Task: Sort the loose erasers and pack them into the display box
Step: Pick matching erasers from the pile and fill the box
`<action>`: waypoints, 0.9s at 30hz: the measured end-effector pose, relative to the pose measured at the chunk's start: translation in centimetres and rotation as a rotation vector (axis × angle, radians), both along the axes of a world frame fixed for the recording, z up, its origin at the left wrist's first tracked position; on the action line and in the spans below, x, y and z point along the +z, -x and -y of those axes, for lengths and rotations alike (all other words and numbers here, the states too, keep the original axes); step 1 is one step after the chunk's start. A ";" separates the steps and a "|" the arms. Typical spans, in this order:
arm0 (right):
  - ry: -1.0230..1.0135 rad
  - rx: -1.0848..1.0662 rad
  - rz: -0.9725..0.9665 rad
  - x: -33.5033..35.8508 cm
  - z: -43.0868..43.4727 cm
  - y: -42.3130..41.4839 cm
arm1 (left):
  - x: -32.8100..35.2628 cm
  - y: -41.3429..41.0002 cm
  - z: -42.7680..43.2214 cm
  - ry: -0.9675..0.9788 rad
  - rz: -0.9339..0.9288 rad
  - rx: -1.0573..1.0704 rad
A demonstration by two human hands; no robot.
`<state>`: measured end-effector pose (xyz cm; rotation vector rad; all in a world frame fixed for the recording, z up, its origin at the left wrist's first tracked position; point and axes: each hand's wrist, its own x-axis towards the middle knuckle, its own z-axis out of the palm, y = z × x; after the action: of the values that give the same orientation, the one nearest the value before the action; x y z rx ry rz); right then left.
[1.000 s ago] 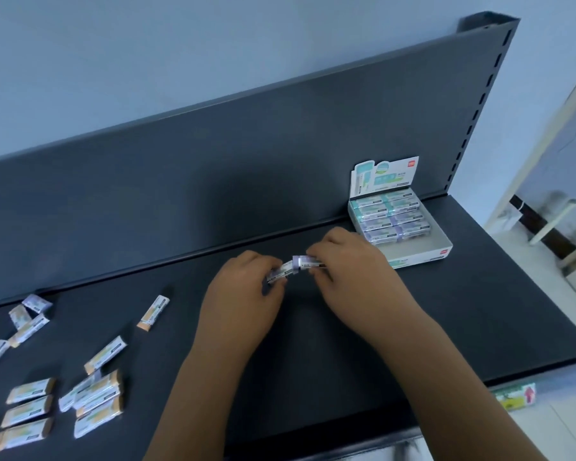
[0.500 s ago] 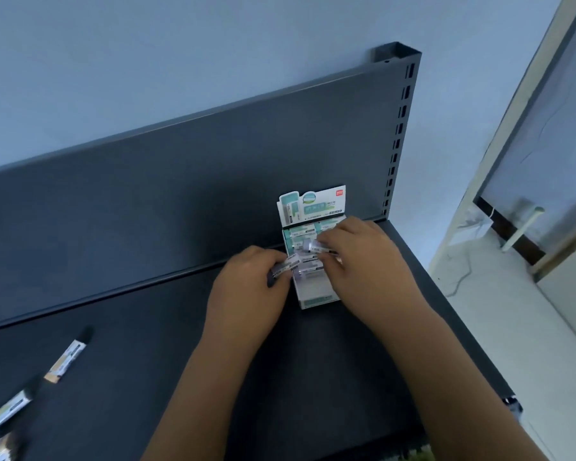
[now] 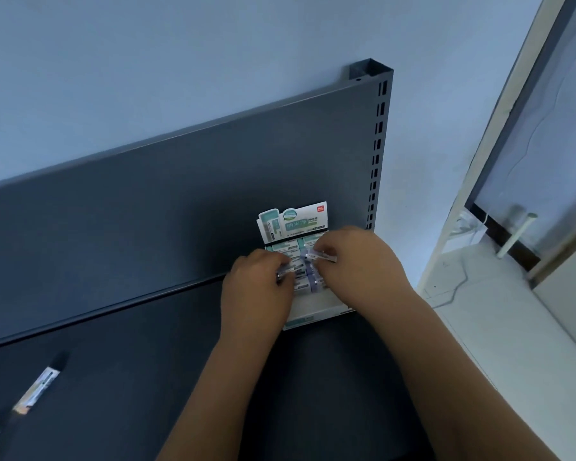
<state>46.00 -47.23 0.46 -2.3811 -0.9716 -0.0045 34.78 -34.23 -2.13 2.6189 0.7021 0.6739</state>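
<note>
Head view:
Box (image 3: 313,312): far right on the shelf, rows partly filled, near strip bare.
Left hand (image 3: 258,287): fingers pinch an eraser (image 3: 288,271) over the box.
Right hand (image 3: 359,264): fingers pinch another (image 3: 321,257).
Left to do: loose erasers (image 3: 35,390) near left.

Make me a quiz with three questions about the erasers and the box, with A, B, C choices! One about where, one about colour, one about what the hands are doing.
1. Where is the display box?
A. on the floor
B. on the dark shelf, against its back panel
C. hanging on the wall

2. What colour is the shelf?
A. dark grey
B. yellow
C. red

3. What is the right hand doing?
A. lying flat and open
B. pointing at the door
C. pinching an eraser over the box

Answers:
1. B, the box sits on the shelf with its printed flap standing at the back panel.
2. A, the surface is dark grey.
3. C, its fingertips grip a wrapped eraser above the rows.
</note>
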 end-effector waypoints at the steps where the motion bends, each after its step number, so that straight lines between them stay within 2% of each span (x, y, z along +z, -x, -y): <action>1: 0.005 -0.003 0.001 0.0 -0.1 -0.2 | -0.1 0.0 0.0 0.009 0.008 0.005; 8: 0.014 -0.026 0.050 -0.9 0.0 0.1 | -0.6 0.0 -0.1 -0.014 0.030 -0.001; 18: 0.038 0.038 0.148 -1.5 -0.2 0.5 | -0.7 0.3 0.2 0.050 0.071 0.008; 27: 0.079 0.001 0.196 -1.8 -0.4 0.4 | -1.2 0.3 0.3 0.012 0.090 0.032</action>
<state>45.60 -46.88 -1.30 -2.4882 -1.0809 -0.2057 34.46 -34.53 -3.33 2.5531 0.7206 0.7895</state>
